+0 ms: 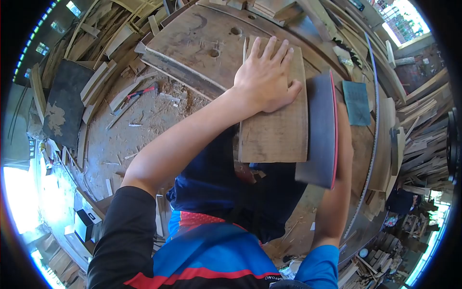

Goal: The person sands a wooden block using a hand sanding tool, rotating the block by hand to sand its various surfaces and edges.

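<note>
— Main thing, and where?

— Flat wooden board (274, 139), lying on top of a worn workbench (185, 41); near end reaching out toward the person's dark-clothed lap.

— Held how?

— Under the left hand (267, 72), palm down on the upper part; fingers extended and slightly apart, thumb out to the side, not curled around anything.

— And the right hand?

— Hidden behind a dark panel with a red edge (318, 130), set just beside the long side of the board, a little blurred; only the right forearm (342, 161) showing past that edge; cannot tell whether fingers close on the panel or stay apart.

— Farther out?

— Blue-green sheet (356, 103) to the right of the panel; beyond, a long curving toothed blade (375, 111); round holes in the bench top, past the left hand.

— On the floor?

— Scattered shavings (168, 98) and a red-handled tool (143, 91), to the left of the bench; dark sheet with a pale patch (67, 103) farther left; stacked wood strips (426, 144) along the far right; bright window (402, 21) at upper right.
</note>
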A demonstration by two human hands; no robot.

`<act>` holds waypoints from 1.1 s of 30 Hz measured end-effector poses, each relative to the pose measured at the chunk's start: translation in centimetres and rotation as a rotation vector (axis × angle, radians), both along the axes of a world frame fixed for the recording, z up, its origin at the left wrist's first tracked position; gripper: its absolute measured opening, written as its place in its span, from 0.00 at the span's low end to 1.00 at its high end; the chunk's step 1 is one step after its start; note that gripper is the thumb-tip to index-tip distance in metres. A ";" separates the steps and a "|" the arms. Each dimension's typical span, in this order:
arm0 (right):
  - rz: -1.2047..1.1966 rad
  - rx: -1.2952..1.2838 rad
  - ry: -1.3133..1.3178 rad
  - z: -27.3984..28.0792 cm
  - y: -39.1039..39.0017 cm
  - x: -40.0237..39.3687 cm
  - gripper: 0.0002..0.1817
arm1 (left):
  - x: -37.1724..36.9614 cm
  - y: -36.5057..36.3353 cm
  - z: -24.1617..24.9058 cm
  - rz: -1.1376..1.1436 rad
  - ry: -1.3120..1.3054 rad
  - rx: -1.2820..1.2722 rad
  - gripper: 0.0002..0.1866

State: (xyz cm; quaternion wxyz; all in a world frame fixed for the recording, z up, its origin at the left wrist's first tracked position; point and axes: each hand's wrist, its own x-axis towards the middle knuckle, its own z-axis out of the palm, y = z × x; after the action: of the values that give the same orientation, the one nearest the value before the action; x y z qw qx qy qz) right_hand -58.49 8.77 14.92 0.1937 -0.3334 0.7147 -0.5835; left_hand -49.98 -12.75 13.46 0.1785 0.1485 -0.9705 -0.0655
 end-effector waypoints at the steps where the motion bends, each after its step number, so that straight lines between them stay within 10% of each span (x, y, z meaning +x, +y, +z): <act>1: -0.001 0.041 0.142 -0.7 0.8 -0.1 0.20 | -0.1 -0.1 0.1 -0.004 -0.002 0.003 0.42; 5: -0.045 0.014 0.143 -1.0 1.0 -0.5 0.16 | 0.0 -0.3 0.3 -0.019 -0.012 0.016 0.42; 7: -0.194 -0.141 -0.509 0.3 0.4 0.4 0.15 | 0.0 -0.2 0.3 -0.018 -0.020 0.030 0.42; 14: 0.017 0.324 0.632 2.3 0.0 -3.7 0.22 | 0.0 -0.8 0.0 -0.034 0.074 0.111 0.39; 20: 0.152 0.318 0.742 7.9 -2.7 -0.7 0.18 | -0.3 -4.7 0.5 -0.062 0.639 0.802 0.27; 29: 0.458 0.247 1.017 7.7 -5.2 3.1 0.15 | -4.4 -9.4 2.8 0.133 0.023 0.587 0.33; 33: 0.143 0.317 1.038 7.6 -4.6 5.1 0.15 | -6.6 -9.1 2.3 0.131 -0.095 0.442 0.33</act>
State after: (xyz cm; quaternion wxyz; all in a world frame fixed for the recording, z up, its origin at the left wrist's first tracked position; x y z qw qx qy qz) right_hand -53.37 4.17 22.55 -0.0974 -0.5920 0.7712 -0.2129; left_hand -56.57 -21.89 15.74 0.0994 0.2496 -0.9282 -0.2574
